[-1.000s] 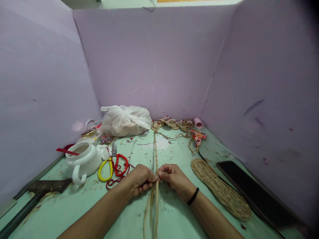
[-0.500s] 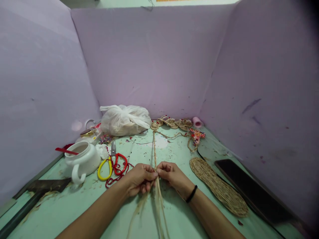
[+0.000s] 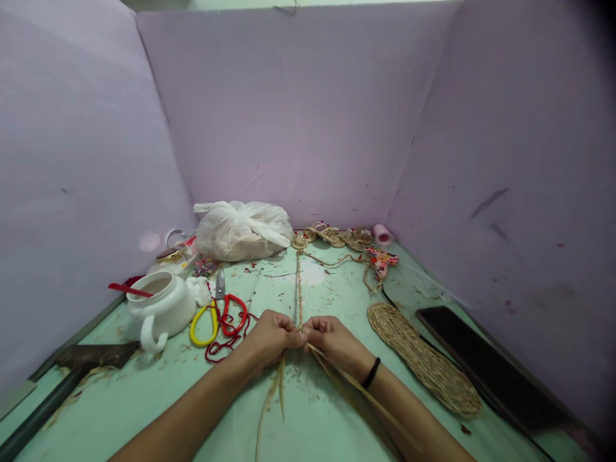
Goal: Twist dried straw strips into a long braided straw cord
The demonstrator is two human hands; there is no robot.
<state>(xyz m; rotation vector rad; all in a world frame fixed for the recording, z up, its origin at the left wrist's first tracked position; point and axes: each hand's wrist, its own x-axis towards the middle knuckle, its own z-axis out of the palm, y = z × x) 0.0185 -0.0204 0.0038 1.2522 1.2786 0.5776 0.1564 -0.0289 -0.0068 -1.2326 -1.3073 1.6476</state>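
A thin braided straw cord [image 3: 299,289] runs from the back of the green table [image 3: 308,417] straight toward me. My left hand [image 3: 269,337] and my right hand [image 3: 332,340] meet at its near end, both closed in a pinch on the loose straw strands [image 3: 272,398]. One group of strands hangs down below my left hand. Another group [image 3: 356,388] slants off to the right under my right wrist, which wears a black band.
A woven oval straw sole [image 3: 423,359] and a black phone [image 3: 486,369] lie to the right. At left are a white pot [image 3: 161,308], yellow and red scissors [image 3: 219,317], red thread and a dark blade [image 3: 86,356]. A white plastic bag [image 3: 240,231] and straw pieces sit at the back.
The loose strands, which hung together straight down, have split: one group stays under my left hand, the other has swung out to the right. Both hands stay pinched at the braid's end.
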